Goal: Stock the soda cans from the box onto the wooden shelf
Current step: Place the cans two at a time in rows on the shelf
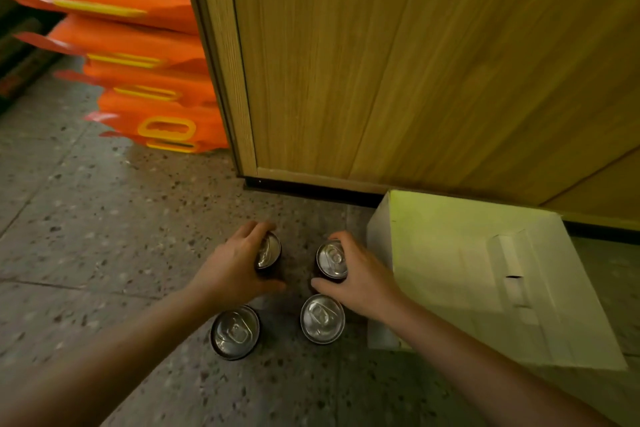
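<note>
Several dark soda cans with silver tops stand on the speckled floor. My left hand (239,262) is wrapped around the far left can (269,251), which tilts a little. My right hand (360,274) grips the far right can (331,259). Two more cans stand upright nearer to me: one at the left (235,332) and one at the right (322,318). The pale cardboard box (485,274) lies on the floor just right of my right hand, its plain side up. The wooden shelf unit's side panel (398,62) rises behind the cans.
A stack of orange bags with yellow handles (145,73) leans against the left side of the wooden unit. A black plinth (311,189) runs along the unit's base. Speckled floor (86,218) spreads out to the left.
</note>
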Demonstrator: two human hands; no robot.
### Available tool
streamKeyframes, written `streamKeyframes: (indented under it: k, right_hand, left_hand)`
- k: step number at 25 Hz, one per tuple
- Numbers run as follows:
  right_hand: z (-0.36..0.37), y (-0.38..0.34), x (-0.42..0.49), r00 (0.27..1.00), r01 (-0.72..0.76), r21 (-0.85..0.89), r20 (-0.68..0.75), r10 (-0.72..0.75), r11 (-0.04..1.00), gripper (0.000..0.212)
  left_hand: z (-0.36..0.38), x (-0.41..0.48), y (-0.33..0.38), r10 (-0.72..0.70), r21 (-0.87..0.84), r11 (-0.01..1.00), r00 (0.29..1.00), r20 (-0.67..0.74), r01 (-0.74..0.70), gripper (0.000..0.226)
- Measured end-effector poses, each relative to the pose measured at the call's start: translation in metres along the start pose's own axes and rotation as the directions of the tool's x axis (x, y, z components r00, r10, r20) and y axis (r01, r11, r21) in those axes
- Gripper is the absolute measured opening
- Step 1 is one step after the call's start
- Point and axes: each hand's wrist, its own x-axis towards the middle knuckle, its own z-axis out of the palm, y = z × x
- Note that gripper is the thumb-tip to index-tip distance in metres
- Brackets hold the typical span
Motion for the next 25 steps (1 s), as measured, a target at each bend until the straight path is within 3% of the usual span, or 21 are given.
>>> streamKeyframes:
  k: [7, 14, 19, 25]
  right_hand:
    - [-0.001, 0.004, 0.021, 0.996, -0.007, -0.010, -0.091, 0.006, 1.000, 0.070]
    - [-0.049, -0.020, 0.028, 0.962, 0.056, 0.123, -0.273, -0.020, 0.991, 0.064]
    - [-0.152, -0.089, 0.005, 0.949, 0.142, 0.198, -0.307, -0.076, 0.970, 0.064]
    - [-0.337, -0.212, -0.088, 0.961, 0.179, 0.410, -0.269, -0.069, 0.894, 0.064]
  left_hand:
    - [0.002, 0.010, 0.003, -0.013, 0.044, 0.999, 0.993, -0.121, 0.018, 0.068]
    - [-0.045, 0.026, 0.030, 0.041, -0.034, 0.998, 0.956, -0.292, -0.053, 0.064]
    - [-0.152, -0.002, 0.100, 0.067, -0.114, 0.987, 0.929, -0.364, -0.116, 0.077]
    - [-0.328, -0.090, 0.218, 0.040, -0.457, 0.860, 0.923, -0.384, -0.227, 0.079]
